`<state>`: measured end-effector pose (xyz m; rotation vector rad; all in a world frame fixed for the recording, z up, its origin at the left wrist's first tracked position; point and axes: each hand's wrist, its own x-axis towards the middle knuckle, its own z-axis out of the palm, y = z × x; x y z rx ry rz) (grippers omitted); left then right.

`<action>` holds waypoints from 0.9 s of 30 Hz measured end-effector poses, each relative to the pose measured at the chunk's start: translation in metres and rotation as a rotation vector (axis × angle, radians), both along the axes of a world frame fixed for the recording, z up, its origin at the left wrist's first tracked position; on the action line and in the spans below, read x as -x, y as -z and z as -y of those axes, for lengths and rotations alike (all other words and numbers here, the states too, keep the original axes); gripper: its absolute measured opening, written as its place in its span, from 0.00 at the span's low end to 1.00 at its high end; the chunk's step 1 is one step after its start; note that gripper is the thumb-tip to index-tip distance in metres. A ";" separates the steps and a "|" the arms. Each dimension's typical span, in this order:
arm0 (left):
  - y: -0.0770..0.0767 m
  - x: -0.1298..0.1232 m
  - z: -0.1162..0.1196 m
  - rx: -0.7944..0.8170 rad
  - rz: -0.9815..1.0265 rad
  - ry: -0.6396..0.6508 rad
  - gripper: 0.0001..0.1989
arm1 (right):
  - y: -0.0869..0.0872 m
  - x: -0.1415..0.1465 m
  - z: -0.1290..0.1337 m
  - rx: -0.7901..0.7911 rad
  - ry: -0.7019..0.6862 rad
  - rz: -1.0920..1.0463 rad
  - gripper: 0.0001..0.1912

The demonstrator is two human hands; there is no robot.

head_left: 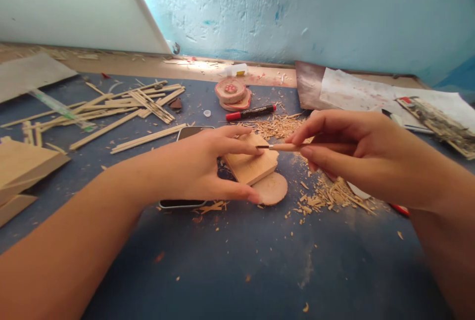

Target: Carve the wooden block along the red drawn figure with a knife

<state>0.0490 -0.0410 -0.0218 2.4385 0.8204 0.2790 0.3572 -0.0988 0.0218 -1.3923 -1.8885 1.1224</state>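
Note:
A small wooden block (pixel 252 164) lies tilted across a round wooden disc (pixel 272 189) in the middle of the blue table. My left hand (pixel 208 164) rests over the block with its fingers spread, the fingertips on the block and the thumb by the disc. In my right hand (pixel 334 149) is a thin wooden-handled tool (pixel 285 147), pinched between thumb and fingers. Its dark metal tip is over the block, beside my left index fingertip. A phone (pixel 183 204) is partly hidden under my left hand.
Wood shavings (pixel 326 199) lie around the block. Behind it are a red marker (pixel 250 112) and carved round pieces (pixel 230 90). Thin sticks (pixel 111 110) and wooden boards (pixel 25 166) are on the left. Papers (pixel 371 90) and a stained strip (pixel 438 124) sit at the right.

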 end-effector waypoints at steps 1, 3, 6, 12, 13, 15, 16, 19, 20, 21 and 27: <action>-0.001 -0.002 0.001 0.002 0.016 -0.027 0.37 | -0.001 0.001 0.001 0.003 0.024 -0.046 0.10; -0.002 -0.008 0.004 0.033 -0.005 -0.078 0.42 | -0.003 0.003 0.002 -0.022 0.085 -0.159 0.08; -0.001 -0.015 0.007 0.031 -0.016 -0.119 0.39 | -0.007 0.007 0.003 -0.143 0.185 -0.344 0.11; 0.003 -0.010 0.011 0.046 0.069 -0.054 0.40 | -0.003 0.017 0.007 -0.278 0.270 -0.380 0.12; 0.003 -0.008 0.011 0.060 0.061 -0.032 0.41 | 0.000 0.020 0.009 -0.267 0.245 -0.405 0.13; 0.000 -0.007 0.012 0.065 0.041 0.020 0.38 | 0.009 0.027 0.012 -0.217 0.158 -0.517 0.14; -0.002 -0.007 0.012 0.063 0.034 0.045 0.36 | 0.014 0.030 0.014 -0.180 0.105 -0.576 0.14; -0.007 -0.011 0.012 0.069 0.031 0.075 0.33 | 0.025 0.038 0.018 -0.083 -0.017 -0.668 0.13; -0.008 -0.012 0.012 0.073 0.035 0.076 0.33 | 0.026 0.040 0.019 -0.051 -0.051 -0.660 0.14; -0.008 -0.013 0.011 0.076 0.042 0.075 0.32 | 0.025 0.041 0.020 -0.031 -0.085 -0.645 0.17; -0.007 -0.016 0.010 0.130 0.079 0.032 0.24 | 0.010 0.041 0.022 0.046 -0.134 -0.527 0.42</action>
